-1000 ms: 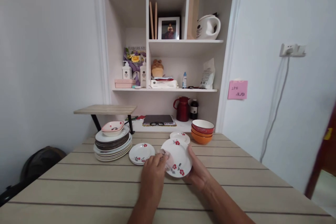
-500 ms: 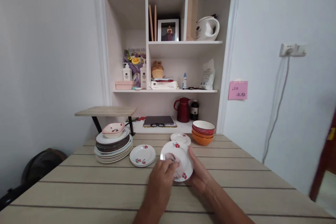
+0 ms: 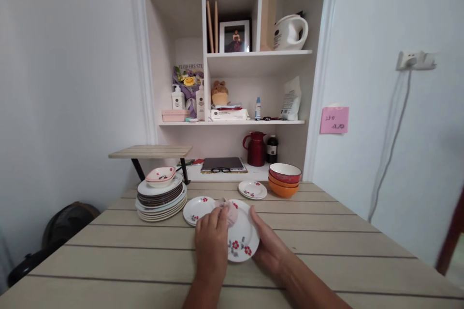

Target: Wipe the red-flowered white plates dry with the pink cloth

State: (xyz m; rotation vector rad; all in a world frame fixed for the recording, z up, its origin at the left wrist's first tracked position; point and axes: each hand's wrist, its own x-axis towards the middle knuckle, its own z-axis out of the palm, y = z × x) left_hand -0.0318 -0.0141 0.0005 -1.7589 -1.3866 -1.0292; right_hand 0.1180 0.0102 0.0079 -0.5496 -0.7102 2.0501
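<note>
My right grip (image 3: 270,247) clamped the tilted flowered plate (image 3: 245,227) above the middle of the tabletop (image 3: 152,256); my left grip (image 3: 212,237), knuckles up, bunched pink cloth (image 3: 232,214) at its rim. Bowls (image 3: 283,189) nested near the far right corner.

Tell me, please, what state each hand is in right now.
Left hand: holding a pink cloth against a flowered plate.
Right hand: holding that plate by its edge.

Stacked plates (image 3: 161,203) left on table (image 3: 326,241), stacked bowls (image 3: 284,182) right, other plates (image 3: 253,189) between, held plate (image 3: 245,229) nearest, shelves (image 3: 232,123) behind
</note>
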